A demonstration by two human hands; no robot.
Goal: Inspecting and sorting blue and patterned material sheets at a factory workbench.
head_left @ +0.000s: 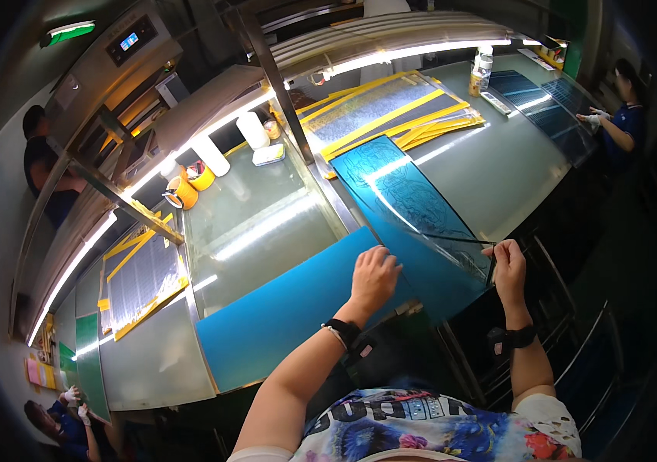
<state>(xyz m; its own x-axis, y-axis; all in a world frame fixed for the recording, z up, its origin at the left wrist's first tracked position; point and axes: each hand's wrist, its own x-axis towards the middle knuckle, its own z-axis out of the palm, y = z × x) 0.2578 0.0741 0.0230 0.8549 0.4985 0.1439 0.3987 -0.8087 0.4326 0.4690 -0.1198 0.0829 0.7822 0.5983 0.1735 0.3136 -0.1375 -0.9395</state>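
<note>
My right hand point(508, 263) pinches the near right corner of a clear film sheet point(402, 185) with dark line patterns. That corner is raised and the sheet bows, while its far part lies over a blue panel point(413, 266). My left hand point(375, 276) is closed, its fingers curled down at the near part of the blue surface. Whether anything is between those fingers is hidden. Left of it, a second plain blue panel point(267, 319) lies across the glass table point(255, 223), near its front edge.
Yellow-edged film sheets point(390, 112) are stacked behind; others point(144, 285) lie left. Tape rolls point(182, 192), a white cylinder point(251, 129) and a bottle point(480, 71) stand at the back. A metal post point(282, 92) rises mid-table. Co-workers point(625, 119) are at the right and left.
</note>
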